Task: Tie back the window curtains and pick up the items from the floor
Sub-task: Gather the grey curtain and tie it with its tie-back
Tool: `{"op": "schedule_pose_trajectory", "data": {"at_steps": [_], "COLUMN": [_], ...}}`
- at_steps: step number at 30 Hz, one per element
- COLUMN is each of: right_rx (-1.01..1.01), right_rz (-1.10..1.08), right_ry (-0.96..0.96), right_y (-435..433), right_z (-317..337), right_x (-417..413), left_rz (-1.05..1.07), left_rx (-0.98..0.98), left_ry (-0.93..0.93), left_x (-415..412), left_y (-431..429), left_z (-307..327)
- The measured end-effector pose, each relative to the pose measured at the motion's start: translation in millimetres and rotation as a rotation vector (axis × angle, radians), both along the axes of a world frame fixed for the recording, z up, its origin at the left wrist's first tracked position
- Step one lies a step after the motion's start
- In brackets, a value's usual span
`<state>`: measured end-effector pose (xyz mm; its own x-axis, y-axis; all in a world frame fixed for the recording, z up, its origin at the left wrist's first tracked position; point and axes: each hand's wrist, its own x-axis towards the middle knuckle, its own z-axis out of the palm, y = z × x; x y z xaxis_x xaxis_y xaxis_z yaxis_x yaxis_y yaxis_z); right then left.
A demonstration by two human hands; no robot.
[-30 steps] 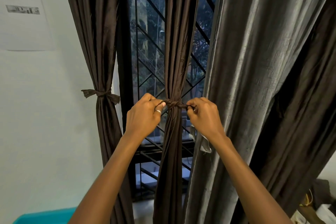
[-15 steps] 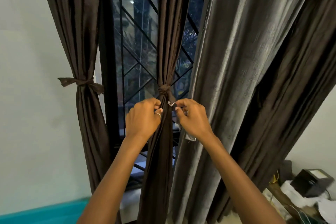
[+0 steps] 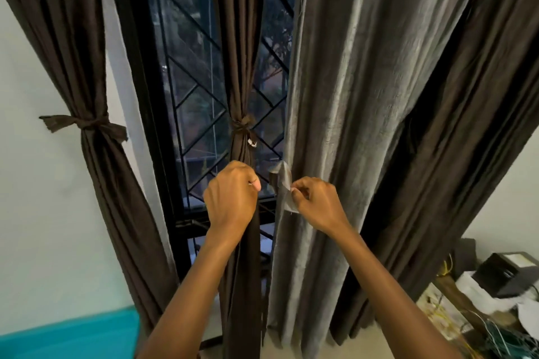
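1. Right hand (image 3: pixel 318 204): thumb and forefinger are pinched on the grey tie strip (image 3: pixel 284 183) at the inner edge of the grey curtain (image 3: pixel 350 125); the other fingers are curled. The strip is likely held so it can be drawn round that panel.
2. Left hand (image 3: pixel 232 198): a closed fist is seen at 9 o'clock of the right hand, in front of the middle brown curtain (image 3: pixel 239 67). Whether fabric is gripped cannot be told, since the palm side is hidden; the panel is possibly being steadied.
3. Middle brown curtain: already gathered and knotted by its tie (image 3: pixel 243 128), at 12 o'clock above the left hand, so the window grille (image 3: pixel 189 81) is exposed.
4. Left brown curtain (image 3: pixel 73 52): at 9 o'clock, also cinched, with a tie (image 3: pixel 84 124) whose ends stick out sideways.
5. Grey curtain and the dark curtain (image 3: pixel 452 125) at 3 o'clock: loose, not yet tied. Judged as the step in hand.
6. Floor items: none clearly seen. Clutter of wires (image 3: pixel 466 326) and a black box (image 3: pixel 507 274) is seen at 4 o'clock, apparently on a low surface; pickup is judged not started.
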<state>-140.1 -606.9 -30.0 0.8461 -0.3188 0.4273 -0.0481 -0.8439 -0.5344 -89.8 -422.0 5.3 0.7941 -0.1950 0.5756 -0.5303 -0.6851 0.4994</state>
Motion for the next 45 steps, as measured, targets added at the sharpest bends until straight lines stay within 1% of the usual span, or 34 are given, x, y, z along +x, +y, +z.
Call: {"op": "schedule_pose_trajectory", "data": {"at_steps": [5, 8, 11, 13, 17, 21, 24, 25, 28, 30, 33, 37, 41, 45], "right_rx": [0.063, 0.159, 0.192, 0.195, 0.196, 0.208, 0.240, 0.247, 0.258, 0.268, 0.253, 0.202, 0.180, 0.135], "right_rz": [0.085, 0.126, 0.186, 0.237, 0.335, 0.354, 0.297, 0.239, -0.027, -0.124, -0.169, -0.198, -0.251, -0.244], "right_ry": [0.017, -0.016, -0.055, -0.059, -0.040, -0.012, -0.034, -0.057, -0.137, -0.138, -0.094, -0.099, -0.124, -0.125], "right_y": [-42, -69, -87, -92, -94, -90, -92, -94, -100, -105, -109, -116, -145, -160], "right_z": [-18, -21, -19, -20, -31, -42, -43, -42, -33, -24, -9, 3, 1, 3], "right_x": [-8, -9, -5, -2, 5, 9, 10, 9, 11, 16, 31, 49, 43, 31], "left_rz": [0.057, 0.111, 0.185, 0.228, 0.309, 0.347, 0.328, 0.318, 0.273, 0.256, 0.228, 0.172, 0.253, 0.245], "left_rx": [0.029, 0.016, -0.016, -0.034, -0.020, 0.024, 0.027, 0.015, -0.059, -0.115, -0.178, -0.195, -0.232, -0.218], "left_ry": [0.046, 0.101, 0.196, 0.255, 0.298, 0.300, 0.243, 0.231, 0.225, 0.235, 0.270, 0.281, 0.272, 0.235], "left_x": [-1, 4, 15, 23, 35, 41, 40, 40, 42, 42, 45, 47, 49, 47], "left_y": [-55, -92, -121, -136, -156, -164, -163, -161, -148, -138, -123, -99, -63, -47], "left_z": [-3, -8, -15, -18, -16, -13, -17, -20, -30, -34, -38, -39, -36, -37]}}
